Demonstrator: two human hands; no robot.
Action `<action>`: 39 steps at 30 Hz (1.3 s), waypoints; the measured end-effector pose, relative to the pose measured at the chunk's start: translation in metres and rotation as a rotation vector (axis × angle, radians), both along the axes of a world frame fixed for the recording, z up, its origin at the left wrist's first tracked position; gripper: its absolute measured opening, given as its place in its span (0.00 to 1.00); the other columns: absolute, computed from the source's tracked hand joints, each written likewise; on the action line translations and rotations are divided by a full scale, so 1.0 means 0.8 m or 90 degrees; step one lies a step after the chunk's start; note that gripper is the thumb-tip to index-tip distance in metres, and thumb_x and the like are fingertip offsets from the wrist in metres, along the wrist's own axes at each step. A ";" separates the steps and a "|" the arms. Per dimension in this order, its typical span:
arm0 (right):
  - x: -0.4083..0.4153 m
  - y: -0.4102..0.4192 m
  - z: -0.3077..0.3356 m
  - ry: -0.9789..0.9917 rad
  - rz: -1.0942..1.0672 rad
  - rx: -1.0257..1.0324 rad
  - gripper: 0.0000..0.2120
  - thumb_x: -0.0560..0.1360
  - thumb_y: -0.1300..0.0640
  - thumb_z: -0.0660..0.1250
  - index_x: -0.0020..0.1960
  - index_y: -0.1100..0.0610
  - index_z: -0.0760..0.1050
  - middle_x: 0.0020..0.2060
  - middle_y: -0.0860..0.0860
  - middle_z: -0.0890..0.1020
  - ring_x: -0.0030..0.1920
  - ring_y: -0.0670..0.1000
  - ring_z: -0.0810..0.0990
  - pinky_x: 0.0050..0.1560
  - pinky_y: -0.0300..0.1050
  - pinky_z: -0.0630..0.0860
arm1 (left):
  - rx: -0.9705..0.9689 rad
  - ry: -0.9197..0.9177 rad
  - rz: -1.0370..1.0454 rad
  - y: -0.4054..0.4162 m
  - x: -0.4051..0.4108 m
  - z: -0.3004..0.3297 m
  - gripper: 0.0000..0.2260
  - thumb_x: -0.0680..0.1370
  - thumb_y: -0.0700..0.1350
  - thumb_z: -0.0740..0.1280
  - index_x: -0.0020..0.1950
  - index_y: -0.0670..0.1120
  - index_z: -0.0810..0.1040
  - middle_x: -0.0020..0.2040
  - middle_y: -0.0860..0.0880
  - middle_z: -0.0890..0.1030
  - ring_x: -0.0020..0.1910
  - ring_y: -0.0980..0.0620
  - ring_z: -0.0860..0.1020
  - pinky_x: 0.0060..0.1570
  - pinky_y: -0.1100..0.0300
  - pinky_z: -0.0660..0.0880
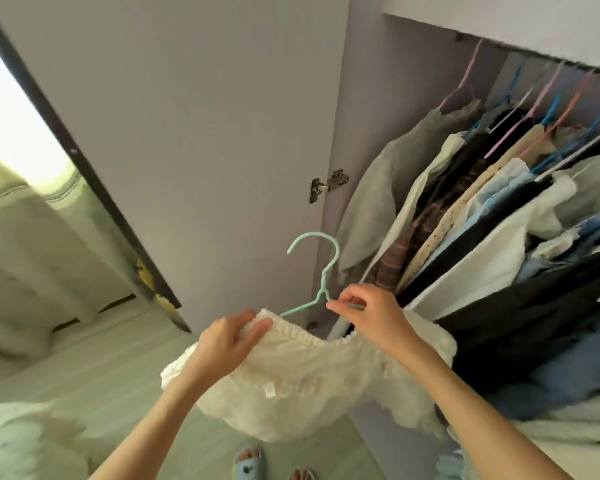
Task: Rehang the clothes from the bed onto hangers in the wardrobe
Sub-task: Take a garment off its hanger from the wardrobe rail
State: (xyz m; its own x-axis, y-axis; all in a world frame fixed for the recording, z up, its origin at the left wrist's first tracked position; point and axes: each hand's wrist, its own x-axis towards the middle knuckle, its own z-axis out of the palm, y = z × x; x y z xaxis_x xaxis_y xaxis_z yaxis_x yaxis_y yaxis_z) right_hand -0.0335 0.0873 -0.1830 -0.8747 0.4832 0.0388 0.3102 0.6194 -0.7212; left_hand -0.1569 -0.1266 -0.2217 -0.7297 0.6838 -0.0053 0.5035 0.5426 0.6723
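A cream ruffled garment with an elastic gathered edge hangs between my two hands in front of the open wardrobe. A mint green hanger stands upright above it, its left arm running into the fabric. My left hand grips the gathered edge over the hanger's left end. My right hand pinches the hanger's right arm close to its neck, with the fabric draped below the wrist. The wardrobe rail at the upper right carries several hung clothes.
The open wardrobe door stands straight ahead, its hinge at mid height. A dark-framed mirror leans at the left. Pale fabric lies at the bottom left. My feet in blue slippers stand on the light floor.
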 end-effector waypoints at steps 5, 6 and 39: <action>-0.054 -0.058 -0.011 0.006 0.210 0.109 0.20 0.71 0.39 0.63 0.44 0.56 0.80 0.41 0.48 0.80 0.46 0.50 0.77 0.50 0.40 0.69 | 0.041 0.003 0.202 -0.113 0.015 0.004 0.23 0.72 0.67 0.61 0.29 0.50 0.65 0.23 0.55 0.65 0.25 0.55 0.64 0.28 0.61 0.60; -0.064 -0.072 -0.015 0.018 0.236 0.129 0.24 0.71 0.37 0.58 0.48 0.56 0.80 0.45 0.49 0.80 0.49 0.51 0.77 0.52 0.39 0.67 | 0.045 0.001 0.247 -0.139 0.019 0.002 0.23 0.71 0.68 0.60 0.29 0.50 0.65 0.23 0.55 0.65 0.25 0.55 0.64 0.28 0.61 0.60; -0.264 -0.855 -0.061 0.164 0.917 0.173 0.14 0.72 0.49 0.70 0.50 0.59 0.79 0.44 0.53 0.82 0.49 0.55 0.75 0.52 0.47 0.64 | 0.066 -0.134 1.208 -0.711 0.216 -0.043 0.18 0.78 0.58 0.57 0.32 0.51 0.64 0.29 0.53 0.68 0.29 0.56 0.68 0.31 0.60 0.61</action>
